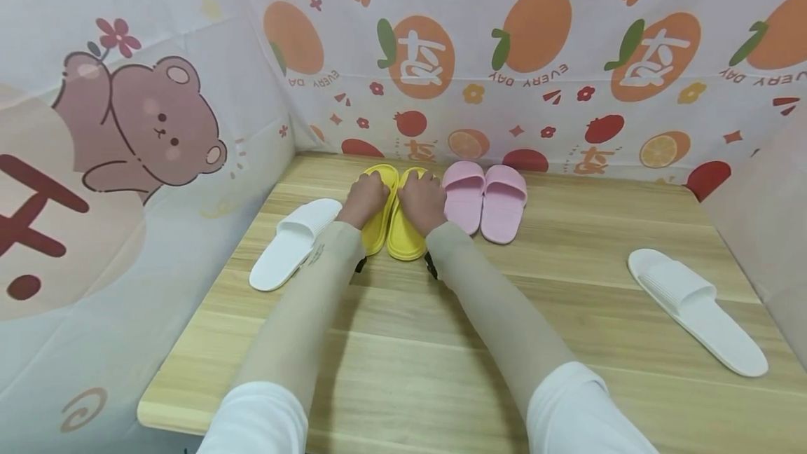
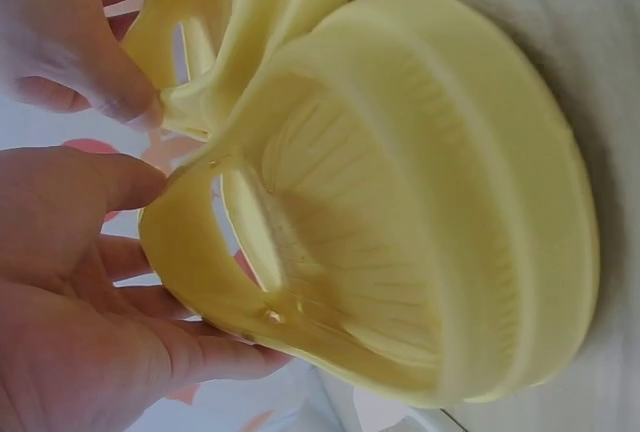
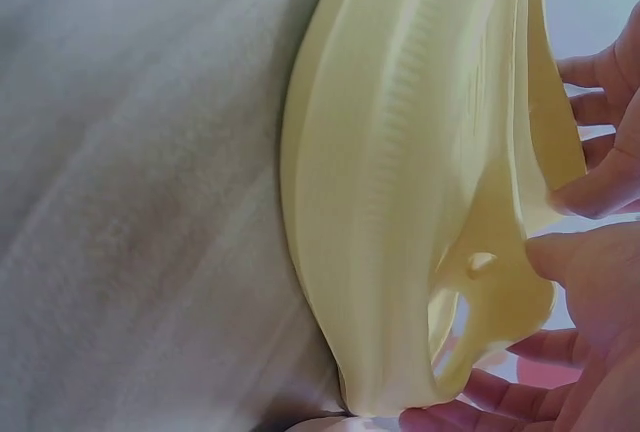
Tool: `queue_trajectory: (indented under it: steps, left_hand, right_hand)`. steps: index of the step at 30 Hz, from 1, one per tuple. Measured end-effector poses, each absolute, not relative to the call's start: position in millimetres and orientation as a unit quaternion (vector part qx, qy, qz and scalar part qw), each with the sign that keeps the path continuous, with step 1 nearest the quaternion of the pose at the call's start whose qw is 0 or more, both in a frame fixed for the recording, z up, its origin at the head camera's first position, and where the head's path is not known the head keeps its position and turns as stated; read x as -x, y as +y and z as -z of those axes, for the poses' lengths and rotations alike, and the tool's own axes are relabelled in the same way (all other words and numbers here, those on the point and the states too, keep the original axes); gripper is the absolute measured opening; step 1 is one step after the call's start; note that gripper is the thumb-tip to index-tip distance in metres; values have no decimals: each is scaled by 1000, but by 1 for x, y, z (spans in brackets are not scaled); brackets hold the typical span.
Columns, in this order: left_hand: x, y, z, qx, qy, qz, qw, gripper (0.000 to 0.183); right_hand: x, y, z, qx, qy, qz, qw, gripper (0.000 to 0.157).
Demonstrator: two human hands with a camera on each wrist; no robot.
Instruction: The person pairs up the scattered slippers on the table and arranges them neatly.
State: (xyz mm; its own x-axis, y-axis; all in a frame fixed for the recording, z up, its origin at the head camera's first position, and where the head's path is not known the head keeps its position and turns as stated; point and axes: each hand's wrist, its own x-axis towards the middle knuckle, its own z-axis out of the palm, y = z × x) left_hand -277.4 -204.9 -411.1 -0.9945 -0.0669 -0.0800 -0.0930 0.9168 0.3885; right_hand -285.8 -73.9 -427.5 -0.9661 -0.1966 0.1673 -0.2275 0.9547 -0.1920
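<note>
A pair of yellow slippers stands side by side near the back of the wooden table, toes toward the patterned cloth. My left hand (image 1: 366,200) holds the left yellow slipper (image 1: 376,235) by its strap; in the left wrist view the thumb lies on the near edge of the strap (image 2: 185,237) and the fingers curl round its side. My right hand (image 1: 421,202) grips the right yellow slipper (image 1: 404,238) the same way, with thumb on top and fingers under the strap in the right wrist view. The two slippers lie close together, soles down.
Just right of the yellow pair sit two pink slippers (image 1: 502,214), side by side. A white slipper (image 1: 274,258) lies angled at the left, and another white slipper (image 1: 725,328) at the far right of the table (image 1: 403,342). Printed cloth (image 1: 479,104) walls the back and sides.
</note>
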Motion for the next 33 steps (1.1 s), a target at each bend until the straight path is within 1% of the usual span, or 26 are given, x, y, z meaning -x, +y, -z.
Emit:
queue_trajectory:
  steps: [10, 17, 23, 33]
  left_hand:
    - [290, -205, 412, 47, 977, -203, 38, 37]
    - [298, -206, 410, 60, 974, -214, 53, 38]
    - [301, -207, 411, 64, 973, -216, 46, 38]
    - [311, -205, 416, 73, 972, -220, 35, 42]
  right_hand:
    - [294, -76, 428, -99, -986, -110, 73, 44]
    - [300, -78, 429, -95, -988, -101, 69, 45]
    - [303, -81, 431, -98, -988, -89, 83, 46]
    - [312, -82, 433, -93, -989, -79, 87, 45]
